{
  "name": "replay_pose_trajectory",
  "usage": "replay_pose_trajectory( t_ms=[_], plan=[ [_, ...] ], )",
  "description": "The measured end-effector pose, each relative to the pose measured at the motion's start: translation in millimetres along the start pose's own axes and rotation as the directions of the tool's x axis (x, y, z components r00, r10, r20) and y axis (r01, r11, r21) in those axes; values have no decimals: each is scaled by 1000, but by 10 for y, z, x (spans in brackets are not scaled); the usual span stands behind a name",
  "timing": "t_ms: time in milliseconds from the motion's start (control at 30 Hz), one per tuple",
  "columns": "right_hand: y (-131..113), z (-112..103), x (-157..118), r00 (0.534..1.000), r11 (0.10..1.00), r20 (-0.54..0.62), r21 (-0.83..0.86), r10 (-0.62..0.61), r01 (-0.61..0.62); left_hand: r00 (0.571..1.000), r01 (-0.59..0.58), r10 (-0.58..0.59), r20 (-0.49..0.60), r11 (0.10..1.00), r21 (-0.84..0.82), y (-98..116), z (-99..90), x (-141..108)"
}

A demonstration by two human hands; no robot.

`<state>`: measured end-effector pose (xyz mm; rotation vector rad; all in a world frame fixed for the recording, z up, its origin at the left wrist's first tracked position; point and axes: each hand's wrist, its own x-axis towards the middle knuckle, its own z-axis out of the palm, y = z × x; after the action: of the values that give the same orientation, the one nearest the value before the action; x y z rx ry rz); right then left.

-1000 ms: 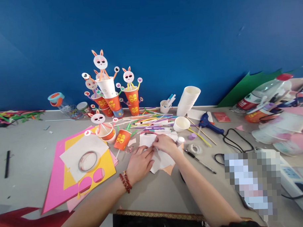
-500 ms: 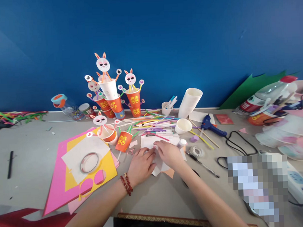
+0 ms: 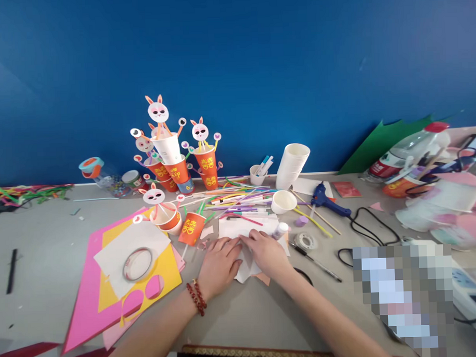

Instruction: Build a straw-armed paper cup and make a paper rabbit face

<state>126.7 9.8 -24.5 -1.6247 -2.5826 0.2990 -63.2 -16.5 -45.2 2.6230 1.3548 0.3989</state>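
My left hand, with a red bead bracelet at the wrist, lies over white paper with its fingers stretched out and pressed down. Beside it, my right hand has its fingers bent and drawn together, tips down on the paper. The fingertips of both hands nearly meet, and anything small beneath them is hidden. Just beyond the right hand is a small white-and-purple glue stick, with its purple cap lying apart. A little orange paper shows under the white paper.
Rabbit-faced paper cups stand at back left. Pink and yellow sheets lie left, bearing a tape roll. Pipe cleaners, stacked white cups, a blue glue gun, a clear tape roll and a pen surround the hands.
The camera view has shifted slightly, so most things sit a little lower and to the left. My right fingertips have slid slightly toward me on the paper. The left hand stays nearly in place.
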Motion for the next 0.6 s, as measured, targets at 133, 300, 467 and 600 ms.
replay_pose_trajectory(
  t_ms=[133,300,467,600],
  plan=[
    [99,-47,-200,994,996,-113,86,-9,18,1000,12,-13,10,1000,3,1,-21,16],
    [303,-5,-588,933,961,-355,273,62,40,998,30,-31,47,999,25,-4,-41,58],
    [481,54,-819,891,919,-376,380,256,-104,998,19,-22,62,999,37,-5,-47,84],
    [559,28,-824,863,877,-341,433,373,-208,999,0,-1,40,1000,8,-11,-88,73]
  ],
)
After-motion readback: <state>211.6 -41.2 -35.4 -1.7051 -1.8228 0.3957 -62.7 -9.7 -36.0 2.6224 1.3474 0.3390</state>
